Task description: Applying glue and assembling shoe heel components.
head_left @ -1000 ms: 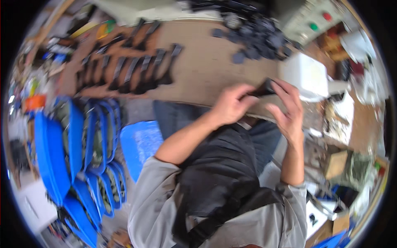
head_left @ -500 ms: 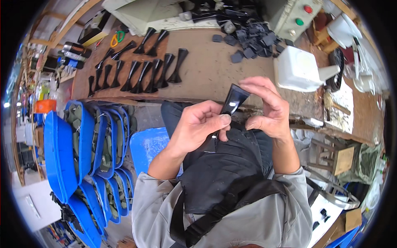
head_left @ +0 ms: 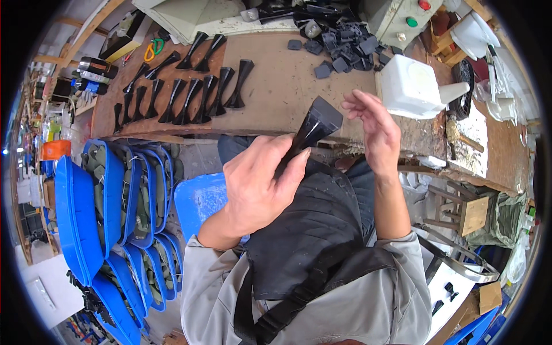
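Note:
My left hand (head_left: 259,181) is closed round the narrow part of a glossy black flared piece (head_left: 313,123). Its wide square end tilts up and away to the right, and the lower end is hidden by my fingers. To the right of that end, my right hand (head_left: 374,126) is raised with fingers stretched out, holding nothing and apart from the piece. Several similar black flared pieces (head_left: 198,100) stand or lie in rows at the bench's left. Dark square caps (head_left: 345,49) are heaped at the back, a few lying loose.
A white plastic container with a spout (head_left: 411,86) stands on the brown workbench (head_left: 270,92) at right, near a hammer (head_left: 466,141). Behind it is a grey control box with buttons (head_left: 397,23). Blue bins (head_left: 80,218) of green parts are at left, beside a blue stool (head_left: 201,198).
My left hand has turned the black piece so its wide end faces up more squarely. My right hand has drawn away from that end, and its fingers have straightened.

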The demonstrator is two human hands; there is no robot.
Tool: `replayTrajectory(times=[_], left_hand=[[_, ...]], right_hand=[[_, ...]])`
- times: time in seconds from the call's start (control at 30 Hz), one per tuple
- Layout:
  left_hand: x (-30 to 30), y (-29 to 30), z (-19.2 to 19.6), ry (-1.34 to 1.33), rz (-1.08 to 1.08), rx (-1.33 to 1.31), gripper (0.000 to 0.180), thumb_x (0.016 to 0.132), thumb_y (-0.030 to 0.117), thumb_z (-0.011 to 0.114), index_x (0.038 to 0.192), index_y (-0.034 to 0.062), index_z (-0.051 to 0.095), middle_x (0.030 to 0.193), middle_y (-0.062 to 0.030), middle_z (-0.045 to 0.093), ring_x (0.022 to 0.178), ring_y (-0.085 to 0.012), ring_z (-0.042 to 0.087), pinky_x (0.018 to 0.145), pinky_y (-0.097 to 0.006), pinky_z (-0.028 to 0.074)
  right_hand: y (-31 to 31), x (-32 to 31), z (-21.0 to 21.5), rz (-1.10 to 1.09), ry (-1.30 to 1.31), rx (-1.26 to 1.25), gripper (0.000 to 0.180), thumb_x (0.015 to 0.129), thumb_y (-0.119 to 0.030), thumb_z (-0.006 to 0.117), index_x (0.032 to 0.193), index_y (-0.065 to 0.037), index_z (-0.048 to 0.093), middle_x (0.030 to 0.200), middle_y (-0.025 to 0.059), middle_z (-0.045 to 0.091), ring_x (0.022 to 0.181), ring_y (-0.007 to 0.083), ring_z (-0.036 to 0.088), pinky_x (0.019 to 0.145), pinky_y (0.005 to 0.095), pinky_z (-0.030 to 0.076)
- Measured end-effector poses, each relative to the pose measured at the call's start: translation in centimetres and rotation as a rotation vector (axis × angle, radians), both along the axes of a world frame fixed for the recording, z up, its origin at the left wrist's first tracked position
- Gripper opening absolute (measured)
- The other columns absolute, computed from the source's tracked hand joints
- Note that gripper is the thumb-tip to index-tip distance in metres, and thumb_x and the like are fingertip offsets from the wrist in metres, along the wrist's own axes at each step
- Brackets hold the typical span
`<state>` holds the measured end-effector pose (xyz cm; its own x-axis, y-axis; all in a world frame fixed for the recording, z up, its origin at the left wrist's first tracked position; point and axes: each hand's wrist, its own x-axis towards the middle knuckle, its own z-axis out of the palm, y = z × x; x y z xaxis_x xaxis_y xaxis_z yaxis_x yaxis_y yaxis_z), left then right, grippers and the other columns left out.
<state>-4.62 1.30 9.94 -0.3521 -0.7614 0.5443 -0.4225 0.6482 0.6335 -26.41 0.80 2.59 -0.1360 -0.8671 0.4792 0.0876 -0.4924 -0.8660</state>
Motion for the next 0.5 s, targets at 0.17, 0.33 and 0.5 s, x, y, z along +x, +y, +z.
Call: replayTrajectory(times=[0.17, 0.33, 0.5], left_hand=[[0.4, -0.8, 1.1, -0.176, 0.132, -0.368, 0.030, 0.072, 0.009, 0.078, 0.098, 0.0006, 0.066, 0.077, -0.0082, 0.063, 0.060, -0.0235, 0.060, 0.053, -0.031, 0.047], [0.3, -2.0, 1.4, -0.259, 0.180, -0.448, 0.029, 0.074, 0.010, 0.078, 0.099, 0.0012, 0.065, 0.080, -0.0105, 0.064, 0.063, -0.0257, 0.061, 0.055, -0.032, 0.047], [1.1, -13.1, -1.8, 0.214, 0.163, 0.216, 0.025, 0.086, 0.013, 0.066, 0.103, -0.0031, 0.058, 0.090, -0.0176, 0.066, 0.080, -0.0259, 0.066, 0.075, -0.035, 0.051]], right_hand=[[-1.6, -1.7, -4.8, -0.193, 0.416, 0.532, 0.034, 0.088, -0.019, 0.068, 0.115, 0.002, 0.064, 0.111, 0.0107, 0.061, 0.105, 0.0223, 0.059, 0.089, 0.0308, 0.046], [-2.8, -1.9, -8.0, -0.339, 0.796, 0.177, 0.029, 0.084, -0.020, 0.070, 0.104, 0.001, 0.067, 0.106, 0.0137, 0.063, 0.096, 0.0328, 0.058, 0.085, 0.0390, 0.048], [-2.4, -1.4, -7.3, -0.411, 0.957, 0.149, 0.023, 0.080, -0.017, 0.072, 0.097, -0.001, 0.068, 0.100, 0.0121, 0.063, 0.092, 0.0326, 0.057, 0.081, 0.0397, 0.048]])
